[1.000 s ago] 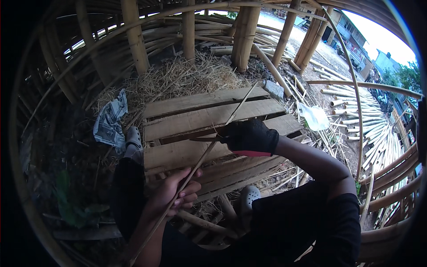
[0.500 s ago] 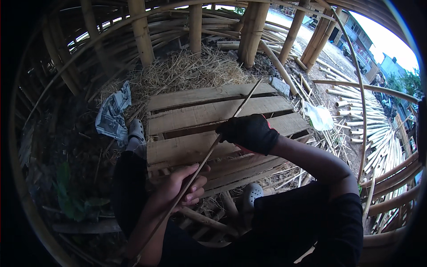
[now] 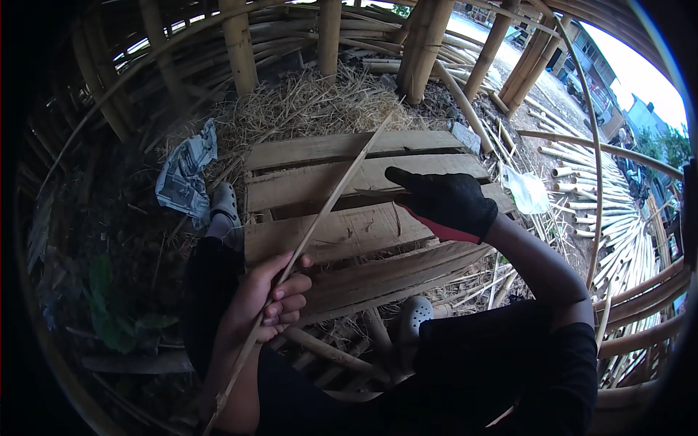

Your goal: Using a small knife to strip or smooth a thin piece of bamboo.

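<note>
A seated person in dark clothes leans over a low slatted wooden counter (image 3: 291, 192) in a bamboo-framed shelter. Their bare left hand (image 3: 265, 296) grasps a long, thin, light-brown strip (image 3: 332, 201), bamboo by the look of it. The bare fingers are curled around it, with the strip slanting up and away to the right. Its near end runs down along the left forearm; its far end reaches past the counter's back edge, in front of a straw heap (image 3: 305, 109).

The right hand (image 3: 451, 203), in a black and red glove, hangs over the counter to the right of the strip, apart from it. One gloved finger points toward the strip; I cannot tell whether the others hold anything.

I judge this to be a pause in working the strip, the left hand steadying it. Any further work by the gloved hand would call for closing the gap while the bare fingers keep their grasp.

A crumpled printed sheet (image 3: 185, 174) lies left of the counter, near a grey clog (image 3: 224, 203); many cut poles (image 3: 618, 196) lie farther right outside.
</note>
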`<state>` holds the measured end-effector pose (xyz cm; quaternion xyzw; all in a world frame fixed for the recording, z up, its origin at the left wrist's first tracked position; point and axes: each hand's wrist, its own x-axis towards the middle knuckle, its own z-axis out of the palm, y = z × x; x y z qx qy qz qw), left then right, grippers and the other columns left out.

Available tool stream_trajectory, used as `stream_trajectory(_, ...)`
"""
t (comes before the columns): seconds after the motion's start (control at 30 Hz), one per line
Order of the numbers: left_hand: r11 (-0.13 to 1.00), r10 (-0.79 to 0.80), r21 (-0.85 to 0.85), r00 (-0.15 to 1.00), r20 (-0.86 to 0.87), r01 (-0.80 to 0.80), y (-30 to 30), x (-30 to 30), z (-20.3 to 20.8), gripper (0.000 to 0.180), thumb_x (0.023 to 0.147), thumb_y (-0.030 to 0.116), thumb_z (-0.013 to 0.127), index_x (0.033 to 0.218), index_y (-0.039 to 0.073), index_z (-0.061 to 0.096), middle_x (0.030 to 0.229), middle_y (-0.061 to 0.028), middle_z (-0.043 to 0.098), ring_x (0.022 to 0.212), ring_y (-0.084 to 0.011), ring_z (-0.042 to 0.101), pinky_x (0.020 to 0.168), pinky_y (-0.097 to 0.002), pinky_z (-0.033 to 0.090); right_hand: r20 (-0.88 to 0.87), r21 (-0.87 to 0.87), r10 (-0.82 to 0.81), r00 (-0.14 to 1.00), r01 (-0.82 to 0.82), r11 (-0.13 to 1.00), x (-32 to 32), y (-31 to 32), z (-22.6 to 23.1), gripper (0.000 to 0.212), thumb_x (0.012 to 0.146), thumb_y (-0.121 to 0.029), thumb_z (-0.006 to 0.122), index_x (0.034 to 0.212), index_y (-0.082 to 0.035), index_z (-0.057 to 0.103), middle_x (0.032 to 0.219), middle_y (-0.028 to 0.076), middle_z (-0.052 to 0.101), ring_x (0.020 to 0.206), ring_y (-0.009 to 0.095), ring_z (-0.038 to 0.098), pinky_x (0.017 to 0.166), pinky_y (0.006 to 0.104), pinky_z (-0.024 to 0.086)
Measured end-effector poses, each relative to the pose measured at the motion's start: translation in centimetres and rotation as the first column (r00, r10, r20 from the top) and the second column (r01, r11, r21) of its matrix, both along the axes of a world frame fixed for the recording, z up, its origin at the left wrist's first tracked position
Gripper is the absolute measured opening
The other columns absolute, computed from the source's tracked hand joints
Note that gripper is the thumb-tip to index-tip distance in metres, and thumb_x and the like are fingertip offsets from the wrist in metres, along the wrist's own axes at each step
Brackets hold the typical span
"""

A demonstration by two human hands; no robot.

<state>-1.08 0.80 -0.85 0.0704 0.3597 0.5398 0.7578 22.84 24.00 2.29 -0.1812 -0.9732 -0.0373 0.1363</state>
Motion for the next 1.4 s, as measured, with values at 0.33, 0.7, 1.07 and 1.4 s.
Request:
stream_trajectory(0.33,0.995,0.012,0.099,0.999,0.053,-0.017,-0.5,-1.1,-0.2,0.023,0.105,0.031,0.037,0.105,0.010,0.046,0.053,0.0094,0.035,0.034,0.0005,0.028,0.030,-0.0149,0.020,0.295,0.219,0.306,0.905,-0.376,0.901,-1.8,-1.9,-1.4,0.039,0.094,-0.029,0.059,0.133,-0.028,0.059,0.079,0.001,0.062,0.067,0.018,0.065,0.052,0.0310,0.052)
stream_trajectory(0.7,0.996,0.001,0.086,0.999,0.048,-0.005,-0.6,-1.0,0.0,0.025,0.106,0.032,0.036,0.106,0.009,0.045,0.051,0.0076,0.035,0.032,-0.0012,0.029,0.029,-0.0160,0.022,0.229,0.101,0.357,0.905,-0.387,0.917,2.4,3.9,-0.7,0.032,0.094,-0.032,0.059,0.126,-0.026,0.064,0.079,0.002,0.065,0.067,0.022,0.065,0.056,0.0358,0.052)
stream_trajectory(1.07,0.995,-0.093,0.037,0.994,0.049,0.091,0.1,1.4,-0.3,0.028,0.106,0.036,0.034,0.103,0.010,0.043,0.050,0.0069,0.034,0.030,-0.0015,0.028,0.028,-0.0164,0.021,0.054,0.009,0.091,0.994,-0.092,0.996,2.6,3.6,-1.5,0.040,0.097,-0.032,0.056,0.136,-0.027,0.057,0.088,0.006,0.068,0.075,0.025,0.068,0.063,0.0369,0.056)
stream_trajectory(1.4,0.994,-0.107,-0.004,0.984,0.143,0.109,0.3,2.4,-1.4,0.028,0.106,0.039,0.035,0.102,0.013,0.044,0.049,0.0076,0.036,0.030,-0.0009,0.030,0.029,-0.0156,0.020,-0.025,-0.024,0.280,0.960,-0.281,0.960,-1.6,-5.9,-2.4,0.034,0.093,-0.024,0.060,0.126,-0.015,0.062,0.089,0.008,0.067,0.078,0.023,0.070,0.058,0.0368,0.055)
